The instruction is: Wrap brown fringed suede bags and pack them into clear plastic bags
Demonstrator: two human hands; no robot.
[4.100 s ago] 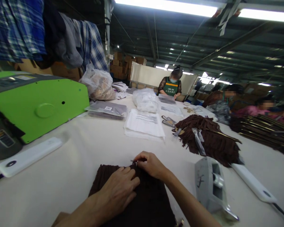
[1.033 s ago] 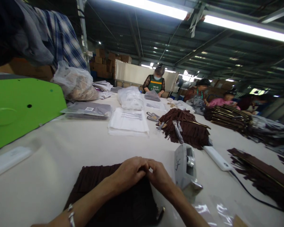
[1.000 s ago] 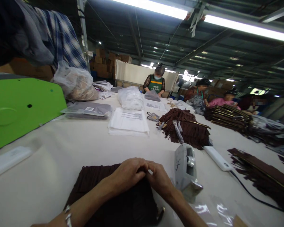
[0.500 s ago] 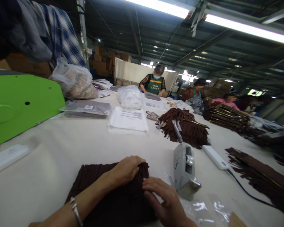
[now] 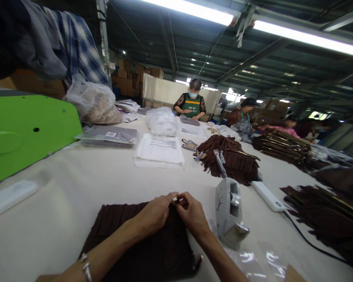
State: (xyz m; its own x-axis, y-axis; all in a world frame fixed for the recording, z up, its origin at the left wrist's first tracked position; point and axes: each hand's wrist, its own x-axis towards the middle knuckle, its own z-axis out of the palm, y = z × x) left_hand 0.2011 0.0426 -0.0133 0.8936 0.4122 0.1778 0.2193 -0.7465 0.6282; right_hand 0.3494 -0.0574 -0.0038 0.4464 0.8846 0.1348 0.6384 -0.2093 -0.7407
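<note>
A folded dark brown fringed garment [image 5: 135, 239] lies on the white table [image 5: 85, 184] right in front of me. My left hand [image 5: 154, 213] rests on its far edge with fingers extended and pressed onto the cloth. My right hand [image 5: 191, 213] meets it at the garment's far right corner, fingertips pinched on the edge of the cloth. A bracelet shows on my left wrist.
A grey tape dispenser [image 5: 229, 211] stands just right of my hands, clear plastic bags [image 5: 253, 260] below it. A green machine [image 5: 26, 135] fills the left. White paper stack [image 5: 159, 150], brown garment piles [image 5: 232, 160] and a power strip [image 5: 267, 196] lie beyond. Co-workers [image 5: 191, 103] stand at the far end.
My right hand has come back up from the garment's near right side to its far corner and pinches the edge beside my left hand. The left hand has stayed on the cloth.
</note>
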